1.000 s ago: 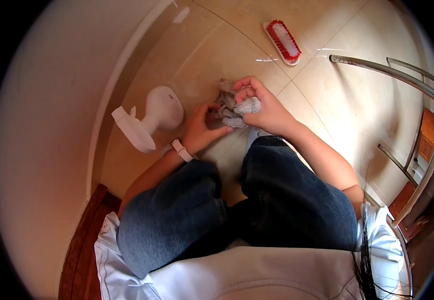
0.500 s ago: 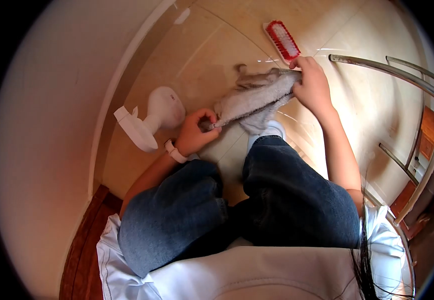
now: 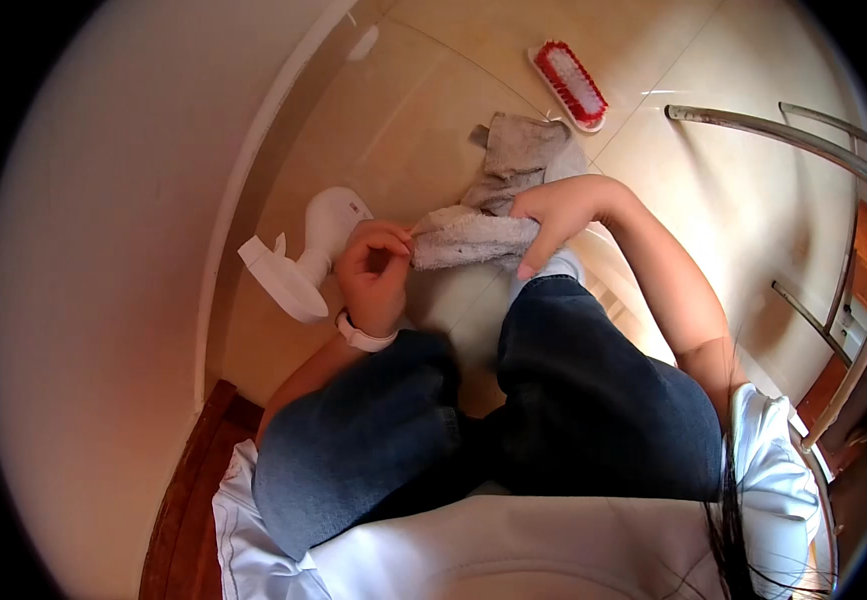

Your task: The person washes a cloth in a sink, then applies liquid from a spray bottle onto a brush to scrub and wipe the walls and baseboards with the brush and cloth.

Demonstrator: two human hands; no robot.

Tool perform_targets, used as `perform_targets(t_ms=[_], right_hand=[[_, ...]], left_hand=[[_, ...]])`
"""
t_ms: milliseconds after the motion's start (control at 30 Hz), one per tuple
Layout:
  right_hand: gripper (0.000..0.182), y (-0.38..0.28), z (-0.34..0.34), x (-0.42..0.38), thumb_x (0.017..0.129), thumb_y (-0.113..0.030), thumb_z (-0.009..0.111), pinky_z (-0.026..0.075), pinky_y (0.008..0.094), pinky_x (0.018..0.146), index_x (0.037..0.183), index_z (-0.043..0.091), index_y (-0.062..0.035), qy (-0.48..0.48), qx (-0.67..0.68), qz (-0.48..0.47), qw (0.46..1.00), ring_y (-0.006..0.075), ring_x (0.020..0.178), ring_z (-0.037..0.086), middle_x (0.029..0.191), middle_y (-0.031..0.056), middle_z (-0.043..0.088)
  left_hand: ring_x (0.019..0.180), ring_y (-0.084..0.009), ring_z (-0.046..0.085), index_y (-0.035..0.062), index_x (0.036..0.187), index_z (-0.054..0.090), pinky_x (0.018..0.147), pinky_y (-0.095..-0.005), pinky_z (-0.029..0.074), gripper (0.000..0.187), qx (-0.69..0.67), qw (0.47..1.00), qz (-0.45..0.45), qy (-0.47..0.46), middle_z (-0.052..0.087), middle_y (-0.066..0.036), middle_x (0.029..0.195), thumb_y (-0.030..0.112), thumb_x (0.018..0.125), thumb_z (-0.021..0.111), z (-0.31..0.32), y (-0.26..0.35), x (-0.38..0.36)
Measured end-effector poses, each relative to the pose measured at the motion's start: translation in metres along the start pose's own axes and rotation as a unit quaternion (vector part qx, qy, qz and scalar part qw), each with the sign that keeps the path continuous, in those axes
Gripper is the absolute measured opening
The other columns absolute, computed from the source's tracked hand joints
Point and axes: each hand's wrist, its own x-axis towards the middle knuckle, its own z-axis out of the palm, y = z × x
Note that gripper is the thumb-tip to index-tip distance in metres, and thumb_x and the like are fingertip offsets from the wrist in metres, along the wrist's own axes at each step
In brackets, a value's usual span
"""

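Observation:
A worn grey-white cloth [image 3: 476,240] stretches between my hands above the tiled floor, and its far part lies bunched beyond my right hand. My left hand [image 3: 374,268], with a white band on its wrist, pinches the cloth's left end between thumb and fingers. Over the cloth's right side my right hand [image 3: 566,212] is closed, thumb on the near side and the other fingers partly hidden. A white spray bottle [image 3: 332,222] stands just left of my left hand, its trigger head toward the wall.
Past the cloth, a scrubbing brush [image 3: 574,85] with red and white bristles lies bristles up. Metal tube legs [image 3: 744,122] of a piece of furniture stand at the right. A white wall [image 3: 114,220] rises on the left, with a reddish-brown wooden strip [image 3: 194,490] near its base.
My right hand has come nearer and to the left, turning over the cloth. The cloth between my hands is shorter and folded. My left hand has shifted slightly left.

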Motion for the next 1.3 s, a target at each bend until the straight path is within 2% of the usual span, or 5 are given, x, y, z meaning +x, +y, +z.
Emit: perform_targets(t_ms=[367, 633, 800, 1033, 1300], right_hand=[[0.031, 0.006, 0.068, 0.047, 0.080, -0.022, 0.066, 0.041, 0.0265, 0.078, 0.100, 0.059, -0.0011, 0.441, 0.317, -0.217, 0.811, 0.0132, 0.085, 0.054, 0.092, 0.0039, 0.059], [0.036, 0.014, 0.065, 0.054, 0.088, -0.022, 0.055, 0.040, 0.0279, 0.089, 0.117, 0.050, -0.0005, 0.269, 0.705, -0.214, 0.621, 0.0144, 0.105, 0.051, 0.115, 0.0071, 0.055], [0.038, -0.011, 0.048, 0.077, 0.089, -0.028, 0.053, 0.041, 0.0293, 0.088, 0.116, 0.048, -0.0017, 0.256, 0.311, -0.165, 0.900, 0.0147, 0.103, 0.051, 0.111, 0.0082, 0.056], [0.031, 0.028, -0.018, 0.138, 0.081, -0.021, 0.056, 0.045, 0.0400, 0.073, 0.104, 0.049, -0.0022, 0.478, 0.097, -0.150, 0.860, 0.0346, 0.086, 0.056, 0.098, 0.0187, 0.055], [0.030, -0.025, -0.095, 0.151, 0.079, -0.010, 0.048, 0.049, 0.0406, 0.067, 0.108, 0.053, -0.0096, 0.480, -0.201, -0.012, 0.854, 0.0313, 0.084, 0.060, 0.100, 0.0177, 0.052]], left_hand=[[0.075, -0.0098, 0.057, -0.0018, 0.089, 0.063, 0.064, -0.0211, 0.045, 0.012, -0.028, 0.937, -0.348, 0.009, 0.062, -0.008, 0.084, 0.000, 0.082, 0.053, 0.016, -0.038, 0.006], [0.092, -0.0155, 0.056, -0.0017, 0.109, 0.056, 0.085, -0.0276, 0.043, 0.039, -0.296, 0.842, -0.443, -0.082, 0.061, -0.008, 0.100, 0.032, 0.093, 0.043, 0.013, -0.031, 0.009], [0.107, -0.0189, 0.050, 0.0021, 0.121, 0.046, 0.094, -0.0324, 0.037, 0.040, -0.301, 0.853, -0.421, -0.067, 0.051, -0.009, 0.120, 0.030, 0.093, 0.038, 0.011, -0.057, 0.000], [0.102, -0.0211, 0.053, 0.0025, 0.120, 0.048, 0.090, -0.0344, 0.040, 0.036, -0.261, 0.787, -0.532, -0.170, 0.052, -0.010, 0.119, 0.023, 0.090, 0.044, -0.058, -0.062, -0.040], [0.055, -0.0206, 0.052, 0.0030, 0.087, 0.058, 0.050, -0.0290, 0.040, 0.014, 0.327, 0.917, -0.015, -0.229, 0.056, -0.010, 0.076, 0.003, 0.074, 0.062, -0.078, -0.046, -0.087]])
